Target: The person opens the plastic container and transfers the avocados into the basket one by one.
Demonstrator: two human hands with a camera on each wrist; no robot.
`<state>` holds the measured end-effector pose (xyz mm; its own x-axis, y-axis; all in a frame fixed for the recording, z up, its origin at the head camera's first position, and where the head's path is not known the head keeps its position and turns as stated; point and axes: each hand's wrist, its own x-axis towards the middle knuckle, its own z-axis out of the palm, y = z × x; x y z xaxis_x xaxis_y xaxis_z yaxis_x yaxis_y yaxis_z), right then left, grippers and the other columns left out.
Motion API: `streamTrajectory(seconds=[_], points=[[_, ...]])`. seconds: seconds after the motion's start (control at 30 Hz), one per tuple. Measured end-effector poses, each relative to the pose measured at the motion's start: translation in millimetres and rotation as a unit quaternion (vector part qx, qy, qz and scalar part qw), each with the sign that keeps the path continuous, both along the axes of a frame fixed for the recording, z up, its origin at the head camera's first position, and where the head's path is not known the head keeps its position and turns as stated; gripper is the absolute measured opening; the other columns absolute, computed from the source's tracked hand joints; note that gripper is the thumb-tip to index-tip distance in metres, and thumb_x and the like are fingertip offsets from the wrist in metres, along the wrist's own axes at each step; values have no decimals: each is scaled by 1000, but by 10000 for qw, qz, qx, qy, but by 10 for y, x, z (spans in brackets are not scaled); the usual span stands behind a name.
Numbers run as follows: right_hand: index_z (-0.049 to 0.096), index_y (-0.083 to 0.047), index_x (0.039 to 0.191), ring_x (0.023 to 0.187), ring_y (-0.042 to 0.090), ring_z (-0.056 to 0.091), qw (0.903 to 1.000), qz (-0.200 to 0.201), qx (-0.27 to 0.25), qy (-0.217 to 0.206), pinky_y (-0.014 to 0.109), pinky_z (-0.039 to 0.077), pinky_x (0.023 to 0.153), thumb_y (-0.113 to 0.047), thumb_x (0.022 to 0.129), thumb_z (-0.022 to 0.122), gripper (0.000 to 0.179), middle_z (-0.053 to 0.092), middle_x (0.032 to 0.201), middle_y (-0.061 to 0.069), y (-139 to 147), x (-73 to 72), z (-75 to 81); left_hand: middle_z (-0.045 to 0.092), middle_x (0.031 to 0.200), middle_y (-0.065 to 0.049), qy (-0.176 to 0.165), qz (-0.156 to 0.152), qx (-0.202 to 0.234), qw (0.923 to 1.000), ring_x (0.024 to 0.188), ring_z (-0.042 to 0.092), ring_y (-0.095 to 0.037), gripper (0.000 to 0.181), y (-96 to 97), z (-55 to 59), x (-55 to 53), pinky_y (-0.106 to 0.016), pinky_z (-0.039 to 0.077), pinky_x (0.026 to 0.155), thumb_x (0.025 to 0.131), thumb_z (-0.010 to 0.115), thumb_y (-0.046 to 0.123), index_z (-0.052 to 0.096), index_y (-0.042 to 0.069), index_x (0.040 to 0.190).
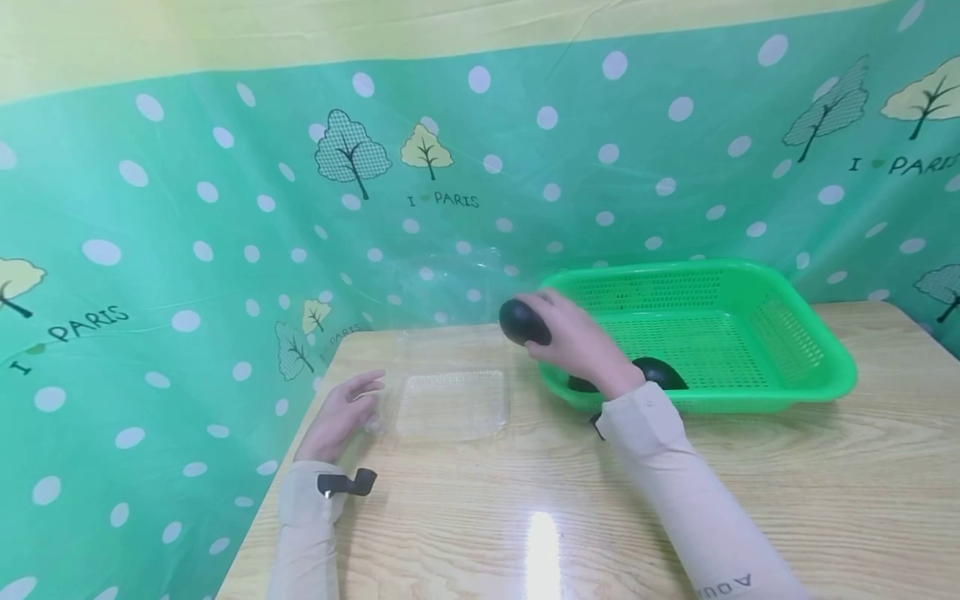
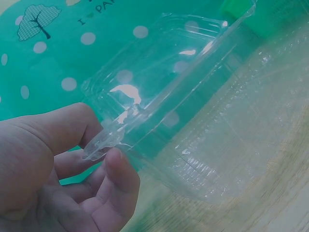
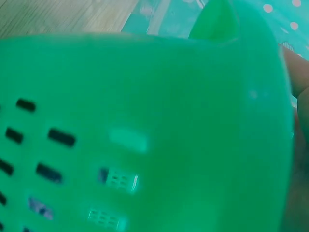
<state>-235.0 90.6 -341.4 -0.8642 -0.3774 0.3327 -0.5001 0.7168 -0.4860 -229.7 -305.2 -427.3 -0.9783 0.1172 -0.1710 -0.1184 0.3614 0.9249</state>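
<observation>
In the head view my right hand grips a smooth, black, egg-shaped object above the left rim of a green perforated basket. Similar black objects lie inside the basket, partly hidden by my right forearm and the rim. My left hand is at the left side of a clear plastic clamshell box, whose lid stands raised at the back. Seen from the left wrist, the fingers and thumb pinch the edge of this box. The basket wall blocks most of the right wrist view.
A wooden table carries the box and the basket. Behind it hangs a green dotted cloth printed with trees and lettering. Small black camera mounts sit at the wrists.
</observation>
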Motion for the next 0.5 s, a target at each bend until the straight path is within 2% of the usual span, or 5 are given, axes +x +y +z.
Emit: streamTrajectory(seconds=[0.5], points=[[49,-15,145,131,32,47,9998,-172,-44,-53,51,40,110,-6,83,77,69,50,140,10,205,43,-12,43,148,-17,60,-41,100,9999,70,51,-10,63,6,-16,-5,-22,47,64,89,50,5,40,12,151]])
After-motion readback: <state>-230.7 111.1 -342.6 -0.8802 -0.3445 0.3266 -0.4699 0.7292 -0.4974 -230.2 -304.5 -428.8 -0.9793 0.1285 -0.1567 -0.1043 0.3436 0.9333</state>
